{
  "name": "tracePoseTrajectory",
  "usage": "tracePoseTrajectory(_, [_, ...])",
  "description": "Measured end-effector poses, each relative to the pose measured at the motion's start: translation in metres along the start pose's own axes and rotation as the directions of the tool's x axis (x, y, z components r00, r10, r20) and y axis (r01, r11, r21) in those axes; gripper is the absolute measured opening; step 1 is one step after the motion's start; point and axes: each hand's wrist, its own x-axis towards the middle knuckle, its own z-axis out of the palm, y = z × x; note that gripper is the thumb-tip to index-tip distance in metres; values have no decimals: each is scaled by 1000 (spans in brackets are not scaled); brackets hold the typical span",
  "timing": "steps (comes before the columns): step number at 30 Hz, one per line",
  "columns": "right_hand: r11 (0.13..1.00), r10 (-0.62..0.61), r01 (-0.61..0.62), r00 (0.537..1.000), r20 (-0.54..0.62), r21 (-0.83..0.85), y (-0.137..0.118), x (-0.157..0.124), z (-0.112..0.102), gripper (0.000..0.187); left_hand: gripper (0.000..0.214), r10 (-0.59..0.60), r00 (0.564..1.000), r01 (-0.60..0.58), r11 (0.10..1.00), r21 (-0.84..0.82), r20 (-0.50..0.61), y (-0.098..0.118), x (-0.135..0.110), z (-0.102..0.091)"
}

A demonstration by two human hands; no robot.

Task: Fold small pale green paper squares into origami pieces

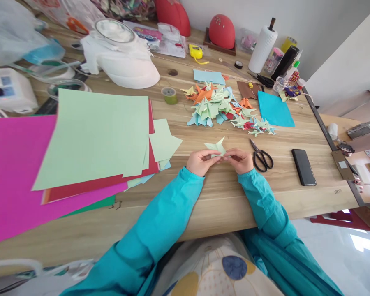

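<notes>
A pale green origami crane [216, 146] with pointed tips is held above the wooden table, pinched between both my hands. My left hand [201, 162] grips its lower left side, thumb and fingers closed. Opposite it, my right hand [239, 160] pinches the lower right side. The fingers cover the crane's bottom edge. Just right of my right hand lie black-handled scissors [261, 158], blades toward the back. Beyond the hands sits a pile of folded paper cranes [211, 105] in green, orange, blue and red.
Large sheets of green paper [95, 131] lie over red and magenta paper [18, 164] at the left. A phone [304, 167] rests at the right, with blue paper [276, 107] behind it. A thread spool [169, 95], tape measure [196, 52] and white dress form [123, 61] stand farther back.
</notes>
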Motion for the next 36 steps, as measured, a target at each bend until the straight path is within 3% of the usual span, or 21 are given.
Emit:
tracePoseTrajectory(7, [998,59,-59,998,17,-24,0,-1,0,21,28,15,998,-9,994,111,-55,-2,2,-3])
tracePoseTrajectory(14, [995,96,-96,993,68,0,-6,0,0,19,22,72,996,-63,988,143,-56,-2,1,-3])
tracePoseTrajectory(26, [941,246,-246,969,31,233,-3,-3,7,33,22,64,996,-56,988,143,-58,2,-1,-2])
tracePoseTrajectory(36, [955,246,-248,969,33,162,0,-2,6,26,19,83,995,-72,982,174,-58,-1,0,-2])
